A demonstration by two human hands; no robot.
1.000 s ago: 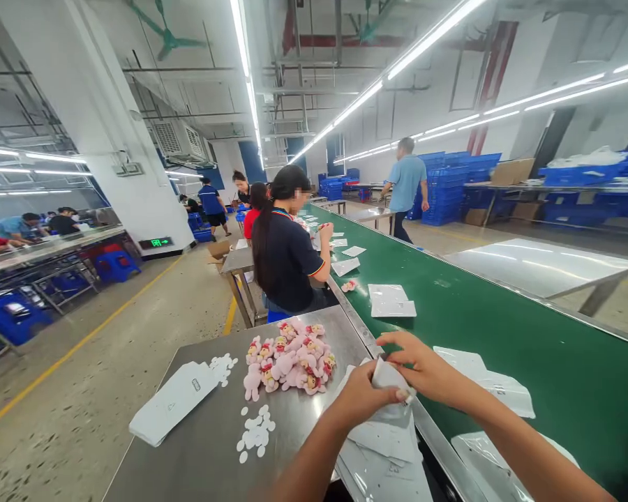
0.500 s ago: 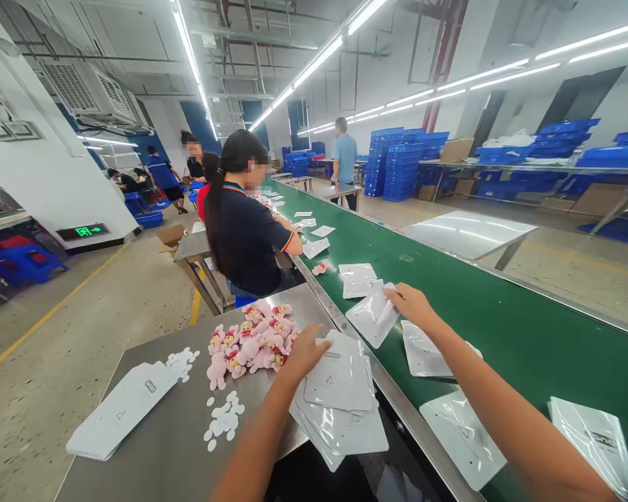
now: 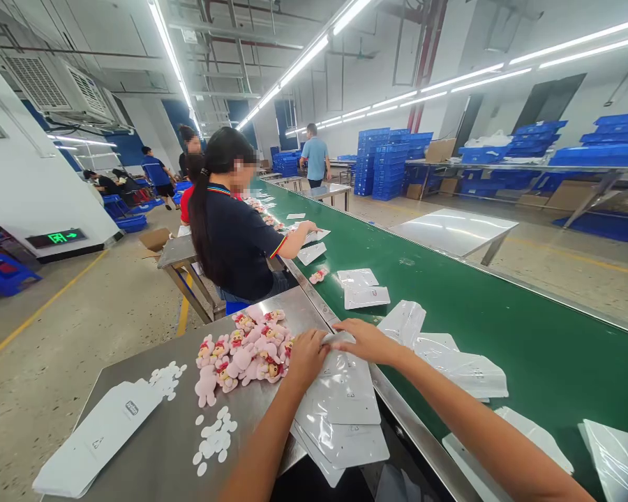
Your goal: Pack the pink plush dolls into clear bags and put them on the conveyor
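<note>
Both my hands meet at the top edge of the upper bag in a stack of white plastic bags (image 3: 348, 411), at the metal table's right edge. My left hand (image 3: 308, 357) pinches the bag's left corner, beside a pile of pink plush toys (image 3: 245, 357). My right hand (image 3: 363, 339) has its fingers closed on the same top edge, which is bent up between the hands. Small white discs (image 3: 214, 436) lie on the table left of my left forearm. Farther left rests another white bag stack (image 3: 99, 436), next to more white discs (image 3: 167, 380).
A green conveyor belt (image 3: 450, 293) runs along the right, carrying several white bags (image 3: 460, 366) and a pink toy (image 3: 318, 276). A person in a dark shirt (image 3: 241, 230) sits ahead, one hand over the belt. Blue crates (image 3: 390, 164) stand behind.
My right hand has come back from the belt to the bag stack, leaving a bag on the belt. The seated person's arm now reaches over the belt. The view has shifted slightly.
</note>
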